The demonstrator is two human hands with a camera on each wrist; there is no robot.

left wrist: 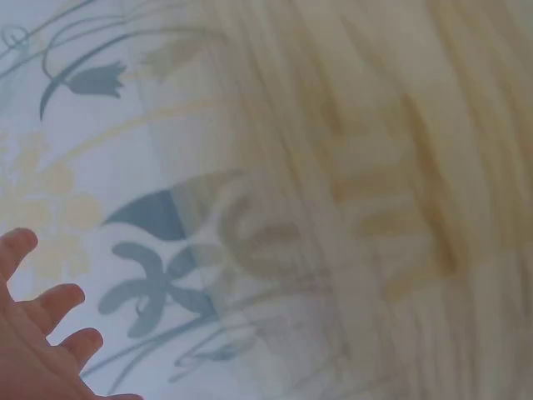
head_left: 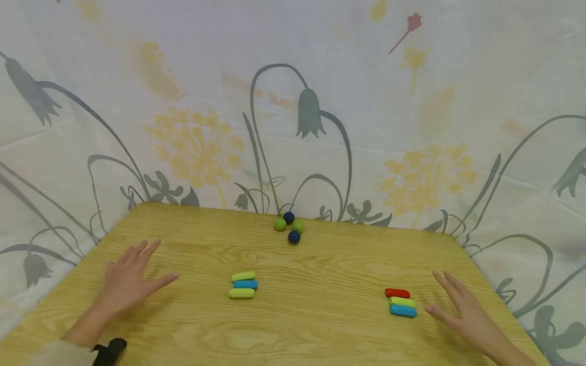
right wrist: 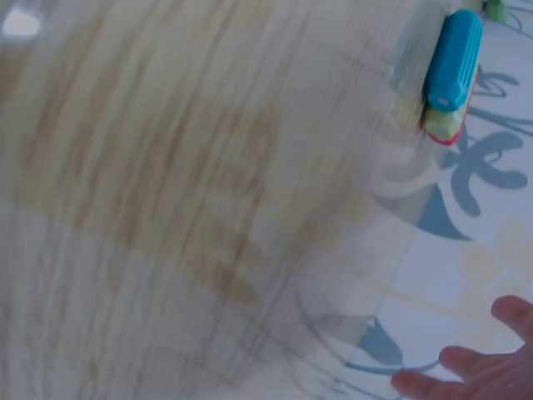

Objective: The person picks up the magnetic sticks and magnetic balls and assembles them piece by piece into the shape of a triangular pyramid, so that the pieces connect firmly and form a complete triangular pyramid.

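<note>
Six short, round-ended rods lie flat on the desk (head_left: pixel 320 335) in two rows of three. At seven o'clock from the head view's centre, a blue rod (head_left: pixel 245 285) sits between a yellow-green rod (head_left: pixel 243 276) on its twelve o'clock side, angled slightly toward two, and another yellow-green rod (head_left: pixel 241 293) at six. Between four and five o'clock, a red rod (head_left: pixel 397 293) lies farthest toward twelve, then a lime rod (head_left: pixel 402 302), then a ribbed blue rod (head_left: pixel 403 311) at six.
</note>
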